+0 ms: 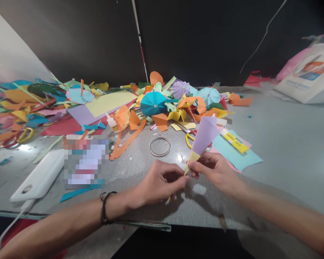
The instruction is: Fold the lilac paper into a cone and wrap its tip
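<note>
Head view: probably paper cone near table edge

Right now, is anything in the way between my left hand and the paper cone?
Nothing visible is in the way. Your left hand is right at the yellow tip of the lilac paper cone, which your right hand is holding.
</note>
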Tool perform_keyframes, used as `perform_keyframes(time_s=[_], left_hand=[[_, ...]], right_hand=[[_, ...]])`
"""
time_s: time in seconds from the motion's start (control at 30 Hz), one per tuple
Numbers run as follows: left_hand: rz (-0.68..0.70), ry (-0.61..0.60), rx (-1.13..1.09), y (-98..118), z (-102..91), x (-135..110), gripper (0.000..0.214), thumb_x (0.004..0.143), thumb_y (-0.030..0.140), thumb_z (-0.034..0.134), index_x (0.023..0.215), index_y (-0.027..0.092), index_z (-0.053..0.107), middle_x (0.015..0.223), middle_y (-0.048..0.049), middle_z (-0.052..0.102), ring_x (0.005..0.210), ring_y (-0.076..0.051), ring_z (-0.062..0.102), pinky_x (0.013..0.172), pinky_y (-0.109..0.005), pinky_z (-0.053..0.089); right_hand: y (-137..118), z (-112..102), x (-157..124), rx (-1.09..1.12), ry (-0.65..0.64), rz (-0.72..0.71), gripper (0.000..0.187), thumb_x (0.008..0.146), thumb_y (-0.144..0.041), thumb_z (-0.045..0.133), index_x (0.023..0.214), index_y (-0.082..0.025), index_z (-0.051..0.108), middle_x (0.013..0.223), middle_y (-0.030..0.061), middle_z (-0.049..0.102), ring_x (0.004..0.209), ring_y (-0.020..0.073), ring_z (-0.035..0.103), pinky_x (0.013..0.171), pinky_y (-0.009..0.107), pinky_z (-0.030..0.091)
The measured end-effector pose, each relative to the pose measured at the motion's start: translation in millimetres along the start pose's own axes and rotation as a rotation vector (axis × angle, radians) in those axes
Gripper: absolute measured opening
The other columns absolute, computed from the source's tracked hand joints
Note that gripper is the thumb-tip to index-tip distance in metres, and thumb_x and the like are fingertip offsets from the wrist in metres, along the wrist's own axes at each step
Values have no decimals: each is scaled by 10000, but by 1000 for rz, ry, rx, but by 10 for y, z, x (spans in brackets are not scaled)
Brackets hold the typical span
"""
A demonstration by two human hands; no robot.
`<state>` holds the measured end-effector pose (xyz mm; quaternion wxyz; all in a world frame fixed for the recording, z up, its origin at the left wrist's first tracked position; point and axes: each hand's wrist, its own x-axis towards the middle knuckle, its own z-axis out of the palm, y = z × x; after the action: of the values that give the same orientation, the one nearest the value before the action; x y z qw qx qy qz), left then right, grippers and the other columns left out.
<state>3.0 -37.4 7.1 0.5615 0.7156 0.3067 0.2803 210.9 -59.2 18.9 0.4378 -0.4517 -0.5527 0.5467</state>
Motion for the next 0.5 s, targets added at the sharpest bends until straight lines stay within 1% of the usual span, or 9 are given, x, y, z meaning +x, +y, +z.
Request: perform_keyframes(time_s=[0.07,0.13,0.27,0.4,0.5], left_hand=[[-150,-69,-176,-9,-22,25,333,940,427,674,839,111,706,639,-37,681,400,-88,572,367,-172,397],[-211,-99,-260,-21,-41,45,363,915,466,706,827,114,692,626,-27,670,380,-81,560,336,-155,358],[-217,-107,-311,-32,-54,48,378,900,481,737,822,114,696,592,-4,641,369,-62,532,342,-142,368],[-210,-106,-270,-19,-40,37,383,901,476,741,788,114,687,545,19,598,365,-47,489,359,-137,391],[-203,-105,-257,-8,-35,48,375,888,480,760,847,110,714,603,8,631,401,-50,526,381,-136,421]], right_hand=[[-4,-1,0,-20,7,4,287,843,-435,816,758,-178,721,658,17,700,622,143,639,611,280,507],[-13,-2,-2,-34,12,9,285,840,-430,818,748,-179,719,658,17,700,624,144,640,611,280,506],[-33,-4,-11,-9,-4,11,290,844,-452,808,773,-182,726,673,19,705,624,147,642,614,285,522],[-48,-2,-14,11,-30,26,290,837,-451,815,773,-184,723,668,16,699,621,146,636,618,284,528],[-40,5,-18,19,-59,46,292,820,-454,828,779,-182,729,676,18,701,618,142,630,602,277,514]])
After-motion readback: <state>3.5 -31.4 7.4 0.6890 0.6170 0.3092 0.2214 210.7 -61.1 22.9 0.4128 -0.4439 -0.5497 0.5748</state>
